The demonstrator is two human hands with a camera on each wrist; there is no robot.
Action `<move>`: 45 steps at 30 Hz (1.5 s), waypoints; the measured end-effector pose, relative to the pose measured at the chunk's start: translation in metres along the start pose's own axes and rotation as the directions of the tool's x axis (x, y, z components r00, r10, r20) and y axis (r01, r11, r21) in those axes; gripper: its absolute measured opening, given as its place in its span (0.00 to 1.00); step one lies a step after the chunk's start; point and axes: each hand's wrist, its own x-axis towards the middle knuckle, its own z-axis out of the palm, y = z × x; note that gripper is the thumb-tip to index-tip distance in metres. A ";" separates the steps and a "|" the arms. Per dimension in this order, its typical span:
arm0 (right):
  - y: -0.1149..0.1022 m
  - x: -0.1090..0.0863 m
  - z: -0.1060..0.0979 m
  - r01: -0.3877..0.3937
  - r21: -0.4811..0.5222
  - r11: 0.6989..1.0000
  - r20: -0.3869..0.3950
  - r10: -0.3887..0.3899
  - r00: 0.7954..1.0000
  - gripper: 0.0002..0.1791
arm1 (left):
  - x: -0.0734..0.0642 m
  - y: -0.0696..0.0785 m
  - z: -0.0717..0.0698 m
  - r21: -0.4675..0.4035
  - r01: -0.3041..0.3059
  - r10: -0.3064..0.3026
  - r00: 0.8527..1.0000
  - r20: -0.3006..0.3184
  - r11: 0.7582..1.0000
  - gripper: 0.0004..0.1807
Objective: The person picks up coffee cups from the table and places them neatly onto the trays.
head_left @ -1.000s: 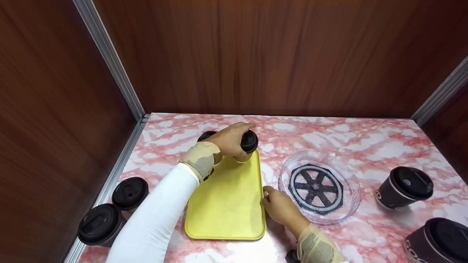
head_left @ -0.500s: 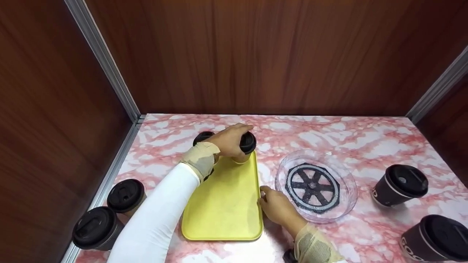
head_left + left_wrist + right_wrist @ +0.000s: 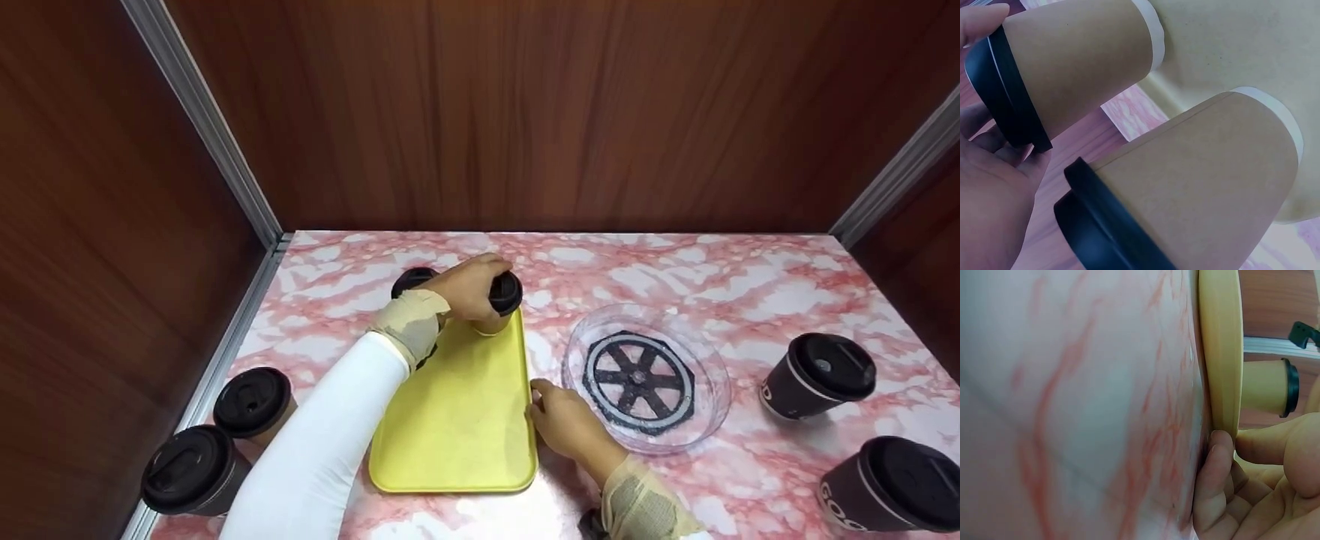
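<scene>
A yellow tray [image 3: 454,431] lies lengthwise on the table. At its far end my left hand [image 3: 466,291] grips a brown paper coffee cup [image 3: 1078,62] by its black lid, fingers and thumb around the rim. The cup's base is at the tray's surface. Close beside it stands a second lidded paper cup [image 3: 1202,174], mostly hidden behind my hand and wrist in the head view. My right hand [image 3: 566,421] pinches the tray's right edge, with the thumb on the rim and fingers curled beneath, as the right wrist view shows.
A clear round dish [image 3: 716,420] with a black spoked pattern sits right of the tray. Two dark lidded cups [image 3: 802,386] [image 3: 870,487] stand farther right. Two more lidded cups [image 3: 251,405] [image 3: 191,472] are by the left wall, beside my left sleeve. Wooden panels [image 3: 517,120] enclose the table.
</scene>
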 end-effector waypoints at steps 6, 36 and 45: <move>-0.002 0.002 -0.001 0.014 0.003 1.000 0.002 -0.014 1.000 0.22 | -0.002 -0.001 -0.001 -0.018 0.034 -0.034 0.999 -0.006 0.999 0.51; 0.001 -0.002 -0.001 0.007 0.022 1.000 0.000 -0.007 1.000 0.21 | -0.019 0.017 0.058 -0.200 0.090 -0.187 0.819 -0.543 0.976 0.52; 0.000 0.001 -0.002 0.005 0.019 1.000 0.011 -0.005 1.000 0.22 | -0.019 0.018 0.074 -0.337 0.095 -0.294 0.736 -0.610 0.937 0.55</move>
